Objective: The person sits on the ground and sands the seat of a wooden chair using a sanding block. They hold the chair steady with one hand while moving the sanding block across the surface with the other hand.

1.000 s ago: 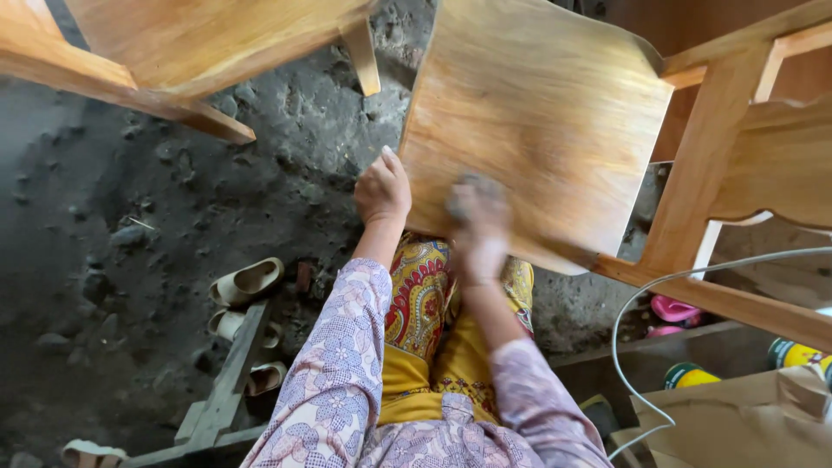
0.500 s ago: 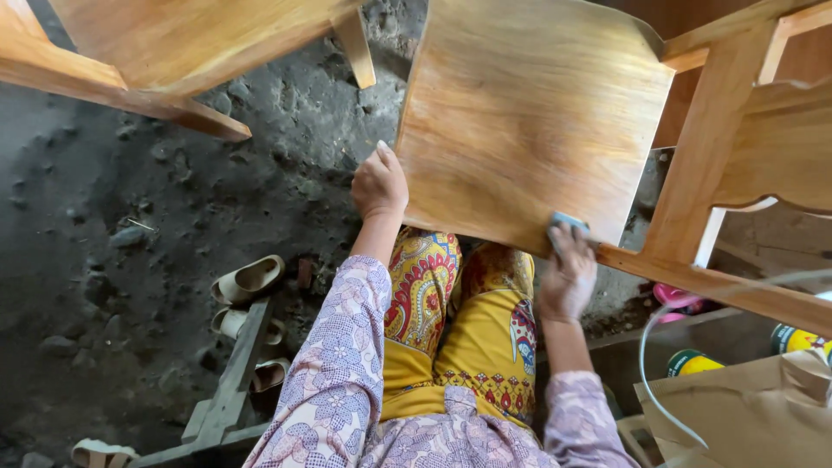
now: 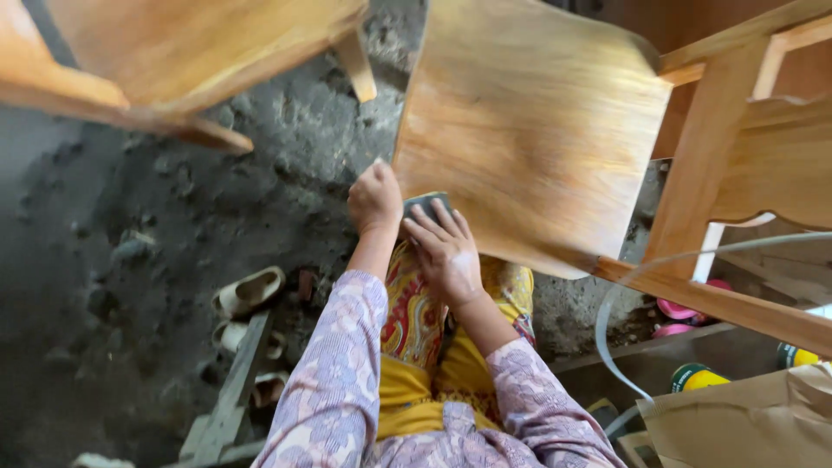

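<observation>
Dirt floor (image 3: 130,286): dark, rough and stony, filling the left half of the view.

Wooden chair seat panel (image 3: 537,130): pale orange varnished wood, tilted, its long axis running from the near left corner up and away to the far right. Its near left corner sits just above the person's lap. It is joined on the right to the chair frame (image 3: 702,173), whose rails run diagonally toward the lower right.

Second wooden piece (image 3: 173,52): same colour, top left, one leg pointing down toward the floor.

Left hand (image 3: 374,199): fingers curled shut into a fist over the left edge of the seat panel, gripping it.

Right hand (image 3: 446,251): fingers spread and nearly flat, pressing down on a sanding block (image 3: 426,204). The block is small, dark grey, and lies at the panel's near left corner, just beside the left hand; most of it is covered by the fingers, so its long axis cannot be told.

Brown paper sheet (image 3: 745,420): crumpled, bottom right corner.

Two cans (image 3: 698,377): yellow bodies with green tops, beside the paper, well apart from the hands. Label details are too small to tell.

Pale sandals (image 3: 250,290): on the floor at lower left.
</observation>
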